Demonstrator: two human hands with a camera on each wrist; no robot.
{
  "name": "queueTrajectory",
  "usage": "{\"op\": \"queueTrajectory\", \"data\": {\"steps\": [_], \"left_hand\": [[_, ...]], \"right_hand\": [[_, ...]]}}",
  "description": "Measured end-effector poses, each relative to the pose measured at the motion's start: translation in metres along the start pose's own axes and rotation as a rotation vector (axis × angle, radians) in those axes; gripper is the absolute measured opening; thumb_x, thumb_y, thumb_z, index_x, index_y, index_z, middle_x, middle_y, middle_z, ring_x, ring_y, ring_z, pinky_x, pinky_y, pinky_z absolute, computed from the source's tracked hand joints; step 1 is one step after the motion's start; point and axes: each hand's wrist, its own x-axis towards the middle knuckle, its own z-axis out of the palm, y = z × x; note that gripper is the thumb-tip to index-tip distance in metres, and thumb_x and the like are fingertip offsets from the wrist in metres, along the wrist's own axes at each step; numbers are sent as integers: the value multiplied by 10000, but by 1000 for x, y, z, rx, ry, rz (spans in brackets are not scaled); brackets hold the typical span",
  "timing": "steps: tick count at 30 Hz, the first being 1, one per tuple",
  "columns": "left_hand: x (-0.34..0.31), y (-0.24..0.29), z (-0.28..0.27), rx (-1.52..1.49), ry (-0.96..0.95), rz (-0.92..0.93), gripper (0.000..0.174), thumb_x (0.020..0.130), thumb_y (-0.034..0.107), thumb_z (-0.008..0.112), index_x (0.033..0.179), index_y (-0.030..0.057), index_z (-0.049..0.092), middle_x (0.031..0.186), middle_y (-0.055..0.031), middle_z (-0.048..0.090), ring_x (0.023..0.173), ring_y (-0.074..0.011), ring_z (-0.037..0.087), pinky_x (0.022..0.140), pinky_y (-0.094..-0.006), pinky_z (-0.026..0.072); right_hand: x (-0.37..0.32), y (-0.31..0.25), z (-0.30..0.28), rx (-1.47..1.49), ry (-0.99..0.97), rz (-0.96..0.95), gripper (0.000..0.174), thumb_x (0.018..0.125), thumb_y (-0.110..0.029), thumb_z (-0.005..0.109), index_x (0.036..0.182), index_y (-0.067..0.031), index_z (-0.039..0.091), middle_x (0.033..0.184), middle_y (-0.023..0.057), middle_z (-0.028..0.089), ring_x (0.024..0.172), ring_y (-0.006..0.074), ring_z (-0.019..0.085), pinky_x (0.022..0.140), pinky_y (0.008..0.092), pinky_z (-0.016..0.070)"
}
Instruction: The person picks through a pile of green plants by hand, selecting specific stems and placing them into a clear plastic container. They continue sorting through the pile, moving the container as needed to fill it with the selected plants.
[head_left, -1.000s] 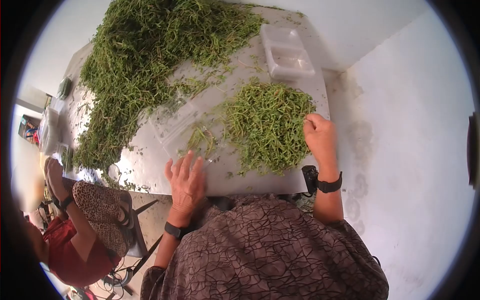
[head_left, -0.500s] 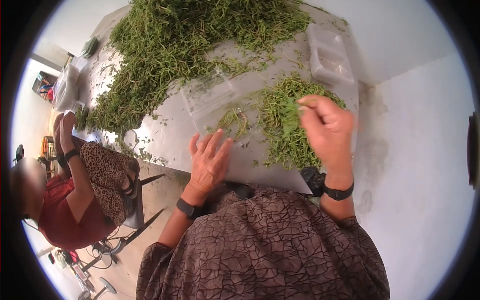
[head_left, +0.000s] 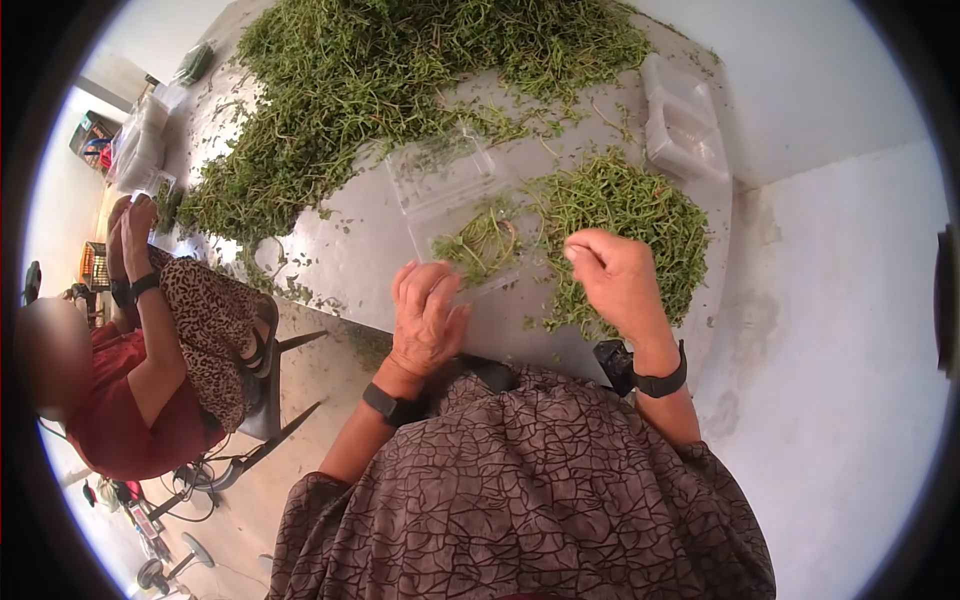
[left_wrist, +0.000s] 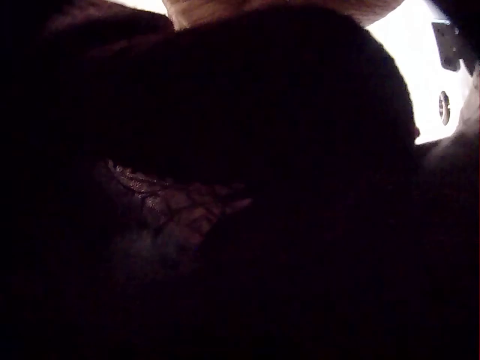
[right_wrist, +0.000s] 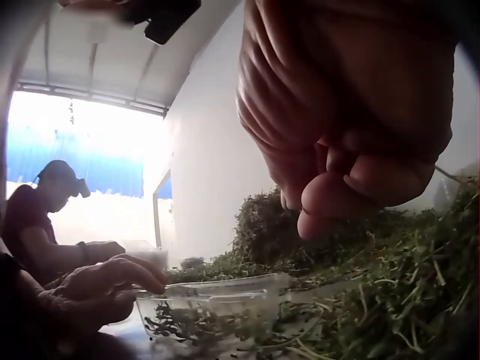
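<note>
My left hand [head_left: 430, 318] is at the near edge of a clear plastic box [head_left: 412, 190], fingers loosely bent with tips right at its rim. The lid is folded back, and a few green sprigs [head_left: 485, 238] lie inside. To the right, my right hand [head_left: 618, 285] hovers over a small heap of green herb sprigs [head_left: 635, 205], thumb against curled fingers. No leaves show at its fingertips. In the right wrist view a thin stem [right_wrist: 448, 174] shows at the hand's edge; I cannot tell if it is held. The left wrist view is mostly dark.
A large mound of the same herbs [head_left: 340, 110] covers the back and left of the metal table [head_left: 345, 215]. Stacked clear boxes [head_left: 685, 120] stand at the back right beside the wall [head_left: 840, 300]. A seated person in a red shirt [head_left: 130, 400] is at the left.
My right hand lifted a green sprig from the small heap, then moved left; the sprig is out of sight now. My left hand's fingers bent more. The view turned left.
</note>
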Motion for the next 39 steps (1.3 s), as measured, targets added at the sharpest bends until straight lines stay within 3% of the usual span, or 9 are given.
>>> {"op": "queueTrajectory", "data": {"steps": [3, 5, 7, 10, 13, 15, 29, 32, 39], "left_hand": [[2, 3, -3, 40, -12, -7, 455, 760, 62, 656, 1203, 46, 558, 1282, -148, 521, 1194, -349, 495, 1078, -553, 315], [3, 3, -3, 50, -46, -6, 431, 776, 75, 649, 1197, 42, 562, 1295, -153, 520, 1202, -357, 490, 1075, -552, 316], [1, 1, -3, 80, -42, 1, 399, 806, 99, 629, 1195, 41, 565, 1325, -161, 512, 1214, -369, 482, 1067, -550, 319], [1, 1, -1, 49, -24, -11, 376, 823, 103, 611, 1191, 32, 573, 1329, -172, 513, 1214, -384, 479, 1063, -540, 321], [1, 2, -2, 37, -34, -26, 368, 835, 95, 601, 1194, 24, 571, 1334, -180, 508, 1215, -399, 476, 1056, -522, 338], [2, 1, -1, 15, -30, -29, 437, 766, 51, 651, 1193, 16, 568, 1325, -175, 507, 1212, -388, 480, 1041, -516, 357], [2, 2, -3, 28, -49, -46, 409, 755, 7, 652, 1157, -1, 580, 1316, -186, 510, 1207, -411, 482, 1029, -513, 386], [2, 2, -2, 24, -47, -43, 396, 754, 7, 654, 1143, -3, 586, 1309, -187, 513, 1200, -414, 487, 1025, -514, 392], [1, 1, -1, 37, -40, -41, 386, 752, 16, 660, 1132, -5, 591, 1303, -182, 515, 1197, -410, 489, 1020, -514, 398]], "right_hand": [[-10, 23, -10, 11, 149, 10, 85, 845, -109, 669, 869, -29, 684, 594, 122, 588, 469, 203, 523, 494, 315, 426], [-16, 30, -26, -62, 159, 200, 91, 873, -51, 643, 918, 19, 678, 668, 22, 615, 579, 72, 513, 543, 250, 420], [-23, 36, -38, -99, 192, 224, 92, 870, -48, 642, 916, 23, 677, 650, 10, 600, 580, 61, 508, 540, 246, 414], [-33, 42, -48, -187, 240, 286, 90, 854, -60, 650, 913, -1, 683, 624, 34, 600, 556, 75, 506, 538, 257, 417], [-44, 56, -45, -343, 255, 268, 122, 831, -110, 678, 926, -36, 694, 637, 93, 632, 547, 165, 577, 550, 309, 454], [-49, 60, -39, -462, 210, 242, 162, 807, -172, 694, 911, -49, 678, 660, 151, 641, 648, 357, 637, 612, 434, 494], [-51, 61, -18, -629, 215, 209, 204, 773, -200, 714, 702, -49, 598, 579, 134, 601, 563, 344, 622, 532, 444, 484], [-52, 74, -21, -664, 303, 107, 159, 763, -165, 690, 703, -53, 595, 569, 139, 586, 546, 349, 607, 520, 435, 481], [-53, 54, -49, -392, 350, 122, 67, 778, -80, 636, 715, -71, 616, 581, 123, 584, 519, 309, 593, 500, 386, 465]]}}
